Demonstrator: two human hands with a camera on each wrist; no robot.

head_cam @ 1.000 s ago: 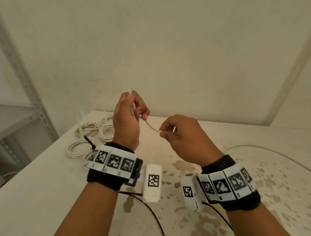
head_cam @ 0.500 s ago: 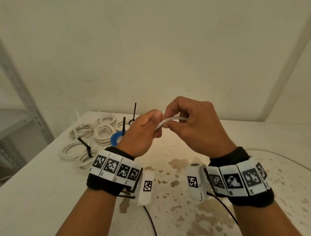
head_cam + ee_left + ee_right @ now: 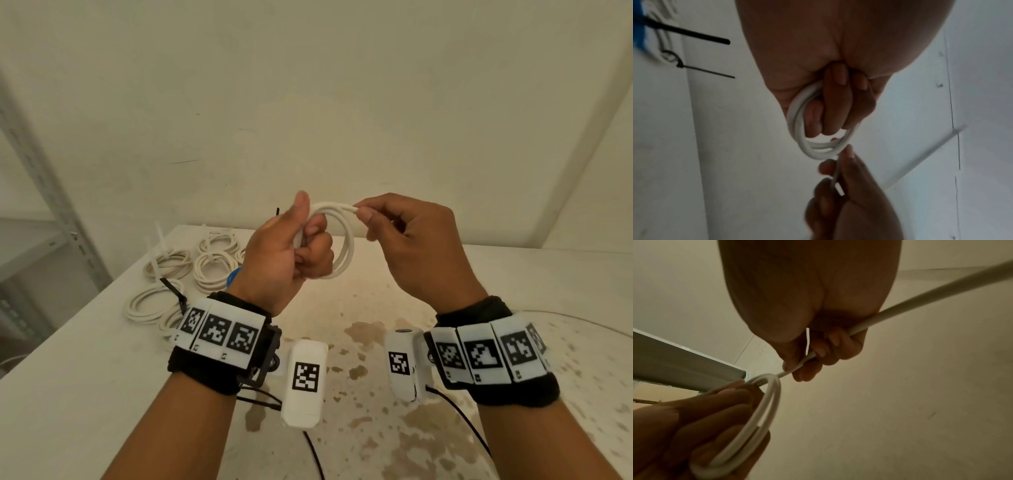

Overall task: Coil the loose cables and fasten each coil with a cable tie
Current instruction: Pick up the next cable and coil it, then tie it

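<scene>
A white cable (image 3: pixel 343 240) is wound into a small coil of a few loops, held up above the table. My left hand (image 3: pixel 298 253) grips one side of the coil, with the thumb up and the fingers curled through the loops (image 3: pixel 797 126). My right hand (image 3: pixel 394 233) pinches the cable's free end at the top of the coil between thumb and forefinger. In the right wrist view a thin white strand (image 3: pixel 797 368) runs out of the right hand's fingertips to the coil (image 3: pixel 772 399). I cannot tell whether a cable tie is in that hand as well.
Several tied white coils (image 3: pixel 212 267) and a blue coil (image 3: pixel 233 275) lie at the table's far left, with black cable ties (image 3: pixel 174 291) sticking out. A metal shelf (image 3: pixel 41 192) stands to the left. The stained table top (image 3: pixel 359 308) is below my hands; a thin cable (image 3: pixel 582 322) curves at the right.
A second ago a single strand hung between my hands. They came together, and now the cable sits in loops in my left hand, with the right hand drawn off to the right.
</scene>
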